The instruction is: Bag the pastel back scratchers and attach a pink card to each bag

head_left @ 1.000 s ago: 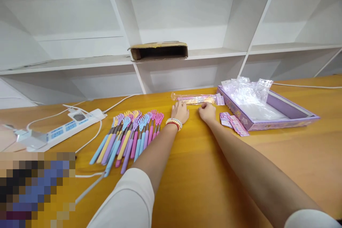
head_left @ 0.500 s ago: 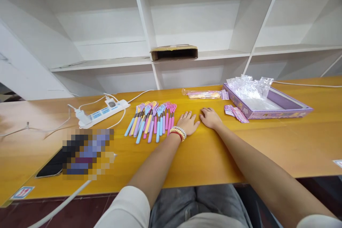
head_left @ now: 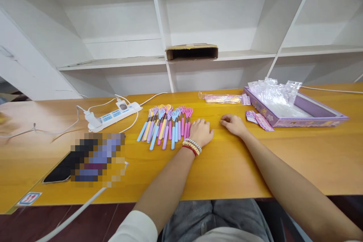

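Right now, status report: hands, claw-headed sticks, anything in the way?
Left hand palm down on table, beside bunched claw-headed sticks. Right hand on table near cards, nothing visible held. Nothing seen blocking left hand from sticks.

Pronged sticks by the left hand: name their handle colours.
Blue, yellow, purple and pink handles, best in head view.

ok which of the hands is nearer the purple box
Right. The right hand is left of the purple box, with the small pink cards between them; the left hand is farther left, beside the colourful claw-ended sticks.
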`<state>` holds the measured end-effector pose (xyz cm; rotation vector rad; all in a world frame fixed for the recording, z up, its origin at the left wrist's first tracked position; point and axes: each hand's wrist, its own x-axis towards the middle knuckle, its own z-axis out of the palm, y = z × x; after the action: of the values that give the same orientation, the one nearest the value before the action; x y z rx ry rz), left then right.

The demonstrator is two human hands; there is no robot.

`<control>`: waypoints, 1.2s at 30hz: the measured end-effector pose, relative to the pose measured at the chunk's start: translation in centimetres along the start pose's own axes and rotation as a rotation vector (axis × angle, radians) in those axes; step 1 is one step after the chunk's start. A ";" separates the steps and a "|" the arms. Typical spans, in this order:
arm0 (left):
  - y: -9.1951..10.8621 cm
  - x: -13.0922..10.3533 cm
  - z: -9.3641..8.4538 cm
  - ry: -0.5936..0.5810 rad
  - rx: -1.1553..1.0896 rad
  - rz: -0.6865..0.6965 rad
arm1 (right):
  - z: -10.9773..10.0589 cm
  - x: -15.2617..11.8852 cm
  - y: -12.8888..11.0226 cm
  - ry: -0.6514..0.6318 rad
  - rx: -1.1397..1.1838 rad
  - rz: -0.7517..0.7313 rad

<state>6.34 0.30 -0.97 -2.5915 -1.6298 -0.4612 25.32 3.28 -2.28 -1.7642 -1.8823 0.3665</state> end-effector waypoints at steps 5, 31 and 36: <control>-1.8 0.0 -2.0 0.148 0.170 -0.351 | 0.1 0.0 0.1 -0.027 -0.046 -0.069; 0.2 -0.5 -0.8 0.008 0.153 -0.137 | 0.0 -0.9 -0.6 -0.077 -0.173 -0.280; 1.3 -0.8 -0.6 -0.067 0.069 -0.054 | -0.1 -1.0 -0.7 -0.055 -0.185 -0.300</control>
<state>7.01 -1.13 -0.43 -2.5451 -1.7085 -0.3181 24.83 2.21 -2.00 -1.5623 -2.2420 0.1337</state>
